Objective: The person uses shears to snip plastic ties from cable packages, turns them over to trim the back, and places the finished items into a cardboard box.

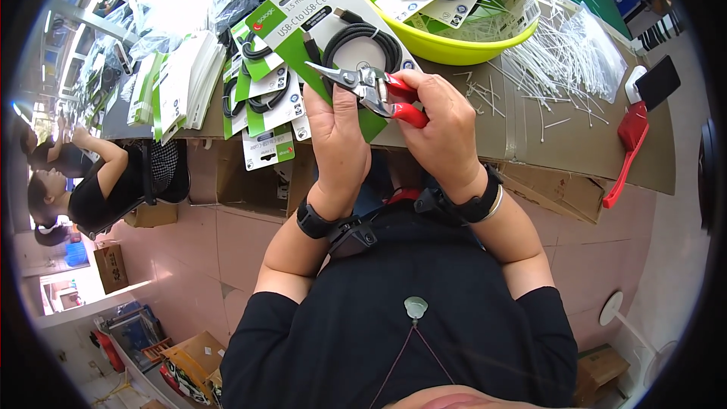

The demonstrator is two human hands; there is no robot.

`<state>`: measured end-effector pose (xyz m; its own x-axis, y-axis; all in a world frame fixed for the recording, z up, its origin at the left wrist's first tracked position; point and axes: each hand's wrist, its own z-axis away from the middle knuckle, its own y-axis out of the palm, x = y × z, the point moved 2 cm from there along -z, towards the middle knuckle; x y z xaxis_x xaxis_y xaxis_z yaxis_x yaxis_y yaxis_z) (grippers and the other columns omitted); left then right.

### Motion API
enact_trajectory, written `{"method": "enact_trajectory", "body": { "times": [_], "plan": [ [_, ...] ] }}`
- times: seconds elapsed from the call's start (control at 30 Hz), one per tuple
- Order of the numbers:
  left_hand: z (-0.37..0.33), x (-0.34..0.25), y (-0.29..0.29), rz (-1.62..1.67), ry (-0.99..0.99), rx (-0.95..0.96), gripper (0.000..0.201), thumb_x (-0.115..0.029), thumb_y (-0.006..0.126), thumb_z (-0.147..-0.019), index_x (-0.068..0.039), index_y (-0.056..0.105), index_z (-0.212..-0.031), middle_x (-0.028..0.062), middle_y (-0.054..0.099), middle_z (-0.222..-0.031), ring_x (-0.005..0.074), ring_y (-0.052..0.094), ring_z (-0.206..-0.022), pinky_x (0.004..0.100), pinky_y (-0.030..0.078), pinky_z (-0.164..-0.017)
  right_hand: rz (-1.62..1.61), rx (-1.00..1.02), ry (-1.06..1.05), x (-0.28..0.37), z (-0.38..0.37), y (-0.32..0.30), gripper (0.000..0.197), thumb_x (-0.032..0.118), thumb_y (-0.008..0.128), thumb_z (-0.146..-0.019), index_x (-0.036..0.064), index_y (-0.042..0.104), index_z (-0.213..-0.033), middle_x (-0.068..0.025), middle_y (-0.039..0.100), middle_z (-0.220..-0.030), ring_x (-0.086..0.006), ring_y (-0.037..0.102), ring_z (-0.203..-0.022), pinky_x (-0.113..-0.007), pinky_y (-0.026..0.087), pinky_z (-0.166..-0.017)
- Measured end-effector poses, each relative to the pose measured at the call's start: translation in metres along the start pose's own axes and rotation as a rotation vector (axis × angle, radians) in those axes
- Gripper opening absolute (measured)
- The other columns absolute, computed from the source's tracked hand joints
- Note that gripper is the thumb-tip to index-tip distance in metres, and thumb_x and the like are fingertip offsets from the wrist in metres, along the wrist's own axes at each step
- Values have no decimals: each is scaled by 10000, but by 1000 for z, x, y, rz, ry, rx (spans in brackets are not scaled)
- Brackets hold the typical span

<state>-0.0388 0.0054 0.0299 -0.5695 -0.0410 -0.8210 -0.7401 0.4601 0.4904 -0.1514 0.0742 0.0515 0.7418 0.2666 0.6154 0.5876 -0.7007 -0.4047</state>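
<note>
Nearest to us are the black shirt [469, 333] and its pale green pendant [416, 307], hung on a thin cord. Beyond them, the green-and-white cable card [314, 19] is tilted above the front edge of the surface [575, 144], bearing a coiled black cable [365, 30]. We judge the card light and thin, stiff enough to stand from one edge yet easily creased; its smooth face may slip. The cable should be springy and somewhat heavier than its backing. We would hold the lower margin, clear of the coil and plugs. The left hand [341, 129] does so, pinching that margin with the thumb in front. The right hand [447, 110] is wrapped around the red handles of the cutters [366, 79], whose metal tips cross before the card below the coil; we cannot tell whether they touch it. We expect the cutters to be the heavier, rigid piece, best gripped by the handles. Outward, we note finished cable cards [269, 98] and a stack of cards [182, 83] at left, a yellow-green tub [454, 49] behind, and loose white ties [560, 60] at right. Farther left sits a co-worker [98, 189].
</note>
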Motion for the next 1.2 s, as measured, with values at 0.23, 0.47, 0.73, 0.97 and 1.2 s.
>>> {"method": "enact_trajectory", "body": {
  "times": [0.23,0.47,0.73,0.97,1.2],
  "plan": [
    [-6,-5,6,-116,42,-77,333,-130,432,-1005,-32,376,-1319,56,531,-1143,115,530,-992,264,457,-875,3,-66,29,2,-8,0,341,-3,712,-683,21,614,-1008,-143,659,-911,-306,645,-822,-354,519,-745],
    [-58,-56,-62,-368,-30,-294,512,-238,525,-973,42,336,-1358,138,525,-1218,194,516,-1125,298,410,-977,117,-264,254,-42,6,-34,310,30,710,-757,18,613,-1051,-99,665,-888,-176,646,-800,-293,509,-734],
    [-132,-65,-6,-1318,407,349,531,-322,626,-871,69,524,-1217,235,578,-1187,342,548,-1117,396,405,-969,-223,-335,481,-100,55,-36,359,109,712,-802,-3,581,-1117,-120,654,-951,-215,628,-850,-301,492,-783],
    [-209,46,75,-1802,-98,601,411,-333,621,-879,11,608,-1102,151,661,-1010,237,627,-949,338,473,-815,-228,-296,478,-102,58,-37,362,49,653,-863,-24,536,-1197,-51,627,-1014,-105,582,-909,-242,473,-829],
    [-221,4,74,-1388,-193,566,406,-353,654,-864,21,627,-1020,67,635,-869,147,577,-777,273,459,-724,-130,-256,422,-89,55,-40,380,64,672,-839,-27,539,-1183,-57,630,-982,-115,581,-881,-250,472,-804]
  ]
}}
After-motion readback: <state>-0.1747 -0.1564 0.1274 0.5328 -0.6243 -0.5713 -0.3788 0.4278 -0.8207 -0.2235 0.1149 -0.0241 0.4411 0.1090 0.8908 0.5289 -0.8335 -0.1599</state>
